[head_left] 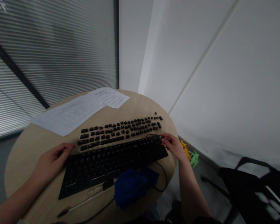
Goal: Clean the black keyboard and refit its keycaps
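Observation:
A black keyboard [121, 160] lies tilted across the round table, and loose black keycaps [112, 140] are laid out in rows just beyond its far edge. My left hand [52, 160] rests by the keyboard's far left corner, thumb and forefinger pressed together; anything between them is too small to make out. At the far right corner, my right hand [174, 145] pinches a thin black cable [151, 135] that loops over the keyboard's edge. Crumpled blue cloth [132, 186] sits against the near edge. Left of it lie a thin stick with a dark tip [64, 212] and a small wire tool with a black handle [108, 184].
Printed sheets [77, 112] cover the far left of the wooden table [140, 104]. Another black cord [166, 179] curves near the right edge. Yellow and green crumpled items [194, 158] are below the table, with a black chair [245, 183] at right. Walls and blinds stand behind.

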Tool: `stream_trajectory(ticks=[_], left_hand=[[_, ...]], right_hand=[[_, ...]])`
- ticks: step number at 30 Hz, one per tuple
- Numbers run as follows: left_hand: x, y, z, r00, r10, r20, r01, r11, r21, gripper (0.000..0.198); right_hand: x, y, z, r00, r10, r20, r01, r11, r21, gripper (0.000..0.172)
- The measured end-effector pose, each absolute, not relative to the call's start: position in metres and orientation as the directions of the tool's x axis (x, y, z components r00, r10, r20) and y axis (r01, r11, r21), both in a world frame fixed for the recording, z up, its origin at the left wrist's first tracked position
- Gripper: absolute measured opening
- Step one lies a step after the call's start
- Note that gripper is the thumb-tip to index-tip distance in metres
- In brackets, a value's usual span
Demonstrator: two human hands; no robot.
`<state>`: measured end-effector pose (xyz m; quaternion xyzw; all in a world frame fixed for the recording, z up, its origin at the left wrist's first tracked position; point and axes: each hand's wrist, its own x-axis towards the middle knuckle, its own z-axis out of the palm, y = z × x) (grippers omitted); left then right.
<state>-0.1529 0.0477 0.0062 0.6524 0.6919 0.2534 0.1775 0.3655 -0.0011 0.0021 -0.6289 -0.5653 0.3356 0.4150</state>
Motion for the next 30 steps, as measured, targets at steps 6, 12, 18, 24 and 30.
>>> stream_trajectory(ticks=[6,12,18,24,30], left_hand=[[-0.146,0.045,0.014,-0.099,0.994,0.054,0.804,0.048,0.593,0.055],[-0.148,0.046,0.012,-0.098,0.994,0.056,0.811,0.047,0.583,0.055],[-0.152,0.047,0.009,-0.086,0.994,0.069,0.806,0.029,0.591,0.054],[-0.149,0.045,0.012,-0.110,0.992,0.062,0.808,0.053,0.587,0.056],[-0.149,0.046,0.010,-0.110,0.993,0.049,0.796,0.058,0.603,0.057]], right_hand=[[0.369,-0.003,0.000,0.152,0.967,0.205,0.574,0.083,-0.814,0.038],[0.368,0.000,-0.003,0.089,0.976,0.199,0.645,0.096,-0.758,0.042],[0.371,0.009,-0.007,0.068,0.981,0.181,0.691,0.084,-0.718,0.045],[0.369,0.008,0.003,0.042,0.982,0.184,0.772,0.085,-0.630,0.034],[0.361,0.000,0.014,-0.020,0.974,0.227,0.773,0.160,-0.614,0.027]])
